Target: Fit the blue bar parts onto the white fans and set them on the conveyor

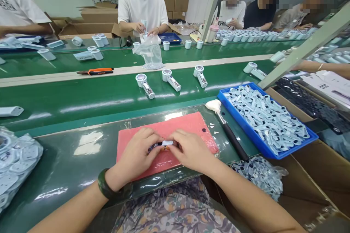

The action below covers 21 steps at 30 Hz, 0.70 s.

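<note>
My left hand (pixel 136 156) and my right hand (pixel 191 151) meet over a pink mat (pixel 175 125), their fingertips pinching a small white plastic part (pixel 167 143). Dark and orange bits show beside it, but my fingers hide most of it. A dark green bangle (pixel 115 185) circles my left wrist. Beyond my right hand lies a brush (pixel 232 138) with a black handle and a white head. A blue tray (pixel 246 127) heaped with pale blue plastic pieces stands to the right of the mat.
Several white cylindrical devices (pixel 169 78) stand on a green conveyor belt (pixel 82 98) ahead, with orange-handled pliers (pixel 95 71) on its far side. A pile of pale parts (pixel 16 164) lies at my left, and a bag of parts (pixel 258 174) sits below the tray. Co-workers sit across the belt.
</note>
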Each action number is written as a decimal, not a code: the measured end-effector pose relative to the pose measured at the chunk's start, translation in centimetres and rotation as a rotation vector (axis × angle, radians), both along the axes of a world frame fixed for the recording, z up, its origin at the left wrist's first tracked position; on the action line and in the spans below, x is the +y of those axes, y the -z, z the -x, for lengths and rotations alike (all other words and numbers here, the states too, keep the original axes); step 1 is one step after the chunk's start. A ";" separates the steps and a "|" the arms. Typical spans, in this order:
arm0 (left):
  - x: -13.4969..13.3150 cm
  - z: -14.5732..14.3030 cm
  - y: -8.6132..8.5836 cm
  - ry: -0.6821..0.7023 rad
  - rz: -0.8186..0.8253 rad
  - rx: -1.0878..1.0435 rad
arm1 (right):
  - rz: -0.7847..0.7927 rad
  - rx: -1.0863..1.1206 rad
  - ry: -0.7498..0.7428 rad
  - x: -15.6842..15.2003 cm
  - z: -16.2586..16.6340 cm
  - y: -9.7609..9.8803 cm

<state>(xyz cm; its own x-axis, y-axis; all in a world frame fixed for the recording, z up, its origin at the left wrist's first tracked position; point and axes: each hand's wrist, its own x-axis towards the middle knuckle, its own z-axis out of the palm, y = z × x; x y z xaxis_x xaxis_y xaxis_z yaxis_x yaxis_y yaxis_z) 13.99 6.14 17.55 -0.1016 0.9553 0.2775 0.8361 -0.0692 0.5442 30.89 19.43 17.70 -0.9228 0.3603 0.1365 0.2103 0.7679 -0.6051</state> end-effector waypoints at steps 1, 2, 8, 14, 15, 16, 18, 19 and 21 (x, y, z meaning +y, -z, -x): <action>0.0 0.0 0.0 -0.013 0.006 -0.007 | 0.014 0.027 -0.001 -0.1 -0.2 0.2; 0.0 -0.1 0.0 -0.025 0.010 -0.013 | 0.025 0.057 0.002 -0.1 -0.3 0.6; -0.1 -0.1 0.3 -0.045 0.021 0.018 | 0.258 0.216 0.072 0.0 -0.5 3.0; -2.4 -1.7 0.6 -0.024 -0.103 0.189 | 0.236 0.013 -0.062 0.1 -1.7 2.4; -2.8 -2.1 0.7 -0.035 -0.099 0.209 | 0.202 -0.009 -0.101 -0.1 -1.9 2.3; -3.1 -2.6 0.9 -0.050 -0.092 0.227 | 0.178 -0.019 -0.134 -0.3 -2.0 2.3; -3.5 -3.3 1.2 -0.088 -0.081 0.257 | 0.161 -0.014 -0.147 -0.8 -2.1 2.4; -3.5 -3.6 1.4 -0.105 -0.079 0.267 | 0.156 -0.008 -0.129 -1.1 -2.1 2.5; -3.3 -3.9 1.5 -0.125 -0.080 0.278 | 0.130 -0.003 -0.092 -1.4 -2.0 2.8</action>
<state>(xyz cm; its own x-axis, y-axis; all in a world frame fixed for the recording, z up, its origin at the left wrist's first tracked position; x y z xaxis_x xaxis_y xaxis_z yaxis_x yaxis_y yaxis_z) 17.89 2.81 16.00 -0.1261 0.9143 0.3850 0.9569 0.0098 0.2902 32.88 18.07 14.88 -0.9531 0.2888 0.0909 0.1451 0.6992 -0.7000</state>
